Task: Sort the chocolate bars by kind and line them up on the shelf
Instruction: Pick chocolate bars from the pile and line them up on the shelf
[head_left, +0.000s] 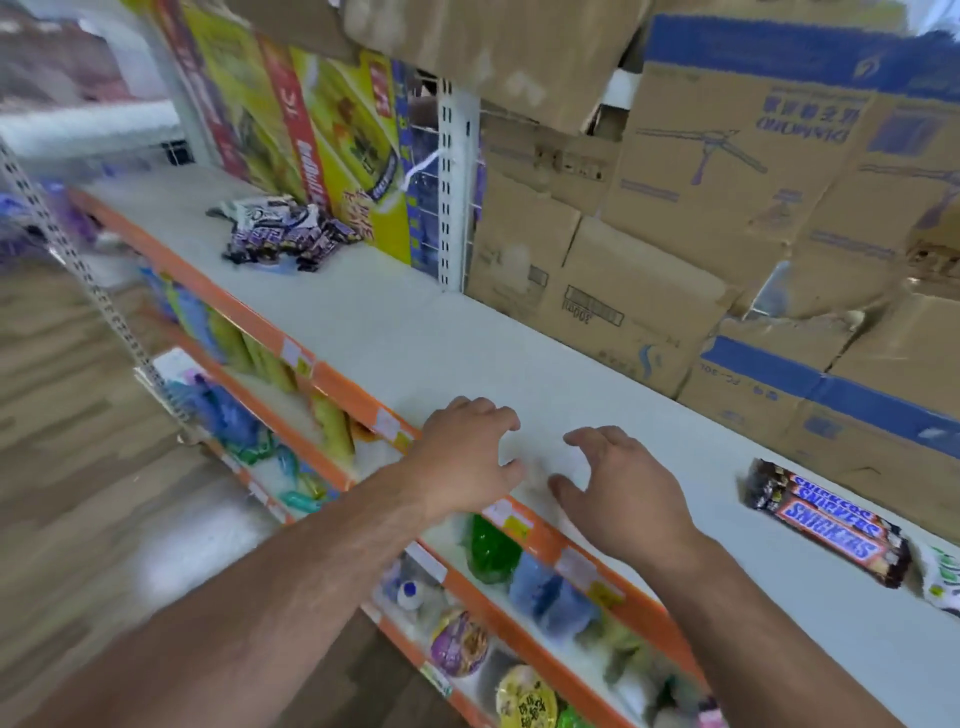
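A white shelf (415, 338) with an orange front edge runs from upper left to lower right. A mixed heap of purple and white-wrapped chocolate bars (283, 234) lies on it at the far left. Two or three brown Snickers bars (826, 522) lie side by side at the right, with a green-and-white packet (943, 577) just beyond them. My left hand (465, 457) and my right hand (618, 491) hover over the bare middle of the shelf, fingers loosely curled and facing each other, holding nothing.
Stacked cardboard boxes (727, 208) fill the back of the shelf on the right. Colourful flat boxes (322, 140) lean at the back left, beside a white upright post (452, 187). Lower shelves (498, 597) hold assorted goods. A wooden floor (67, 415) lies to the left.
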